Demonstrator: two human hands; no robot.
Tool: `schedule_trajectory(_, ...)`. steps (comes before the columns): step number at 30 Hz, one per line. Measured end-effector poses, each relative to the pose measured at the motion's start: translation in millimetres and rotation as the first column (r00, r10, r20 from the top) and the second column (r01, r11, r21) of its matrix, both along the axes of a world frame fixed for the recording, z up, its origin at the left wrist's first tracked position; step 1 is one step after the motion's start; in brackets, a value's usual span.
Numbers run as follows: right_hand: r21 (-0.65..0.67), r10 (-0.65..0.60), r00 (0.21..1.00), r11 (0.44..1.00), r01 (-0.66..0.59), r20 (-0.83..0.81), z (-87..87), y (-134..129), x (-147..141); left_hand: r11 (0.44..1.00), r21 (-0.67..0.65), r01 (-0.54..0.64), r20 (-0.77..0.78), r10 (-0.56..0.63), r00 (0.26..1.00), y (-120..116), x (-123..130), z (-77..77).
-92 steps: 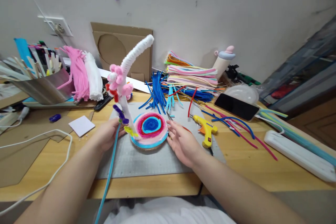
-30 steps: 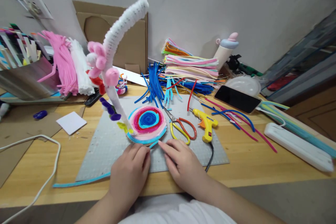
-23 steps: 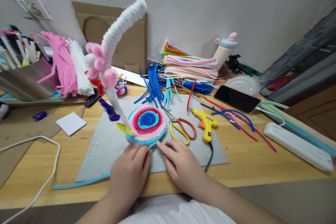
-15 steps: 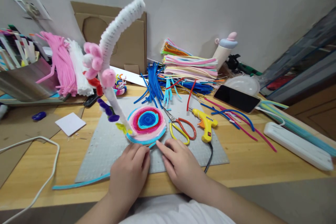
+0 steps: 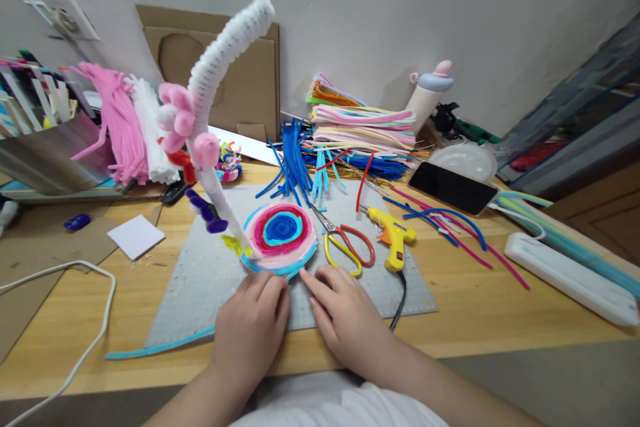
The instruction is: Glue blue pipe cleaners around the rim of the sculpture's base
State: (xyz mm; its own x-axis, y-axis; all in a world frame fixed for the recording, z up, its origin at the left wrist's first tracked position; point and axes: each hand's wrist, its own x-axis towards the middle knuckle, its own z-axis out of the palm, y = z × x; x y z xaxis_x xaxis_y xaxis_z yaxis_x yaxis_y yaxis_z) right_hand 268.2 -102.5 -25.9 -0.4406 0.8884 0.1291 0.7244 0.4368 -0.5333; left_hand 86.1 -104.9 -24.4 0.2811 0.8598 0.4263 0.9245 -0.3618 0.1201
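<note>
Where the light-blue pipe cleaner begins at the left, its tail lies across the bench and the corner of the grey mat; it should be feather-light, soft outside and probably wired within, so it would bend readily and keep the bend, and is best pinched close to its far end. Next stands the white stem, arching up from the disc's left side with a pink flower and purple petals; it looks top-heavy and easily crushed, a poor place to lift by. The left hand has its grip curled closed over the pipe cleaner, fingertips hidden. Beyond it the short end emerges at the near rim of the ringed disc, which rests on the mat; the disc seems stiff and fuzzy rather than slippery, safest held by its edge. The right hand has its grip partly spread, index fingertip at that short end and thumb apart; how firmly it presses I cannot tell. Scissors lie just beside, then a yellow glue gun.
</note>
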Motion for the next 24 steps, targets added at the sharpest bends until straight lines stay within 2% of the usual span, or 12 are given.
schedule_trajectory(11, -0.018, -0.016, 0.999, 1.0, 0.015, -0.041, -0.7, -1, 0, 1.0, 0.0, 0.0, -0.038, 0.0, 0.999, 4, 6, 2.6)
schedule_trajectory(14, -0.04, -0.035, 0.987, 0.999, 0.029, -0.156, -1.2, 0, 3, 1.0, -0.001, -0.001, -0.045, 0.001, 0.999, 4, 7, 2.7)
schedule_trajectory(18, -0.109, -0.126, 0.917, 0.99, 0.091, -0.379, 3.9, 14, 11, 1.0, 0.005, -0.007, -0.053, 0.007, 0.999, 4, 9, 3.5)
schedule_trajectory(24, -0.09, -0.109, 0.917, 0.993, 0.081, -0.384, 11.1, 34, 15, 1.0, 0.018, -0.009, -0.063, 0.01, 0.998, 6, 12, 4.1)
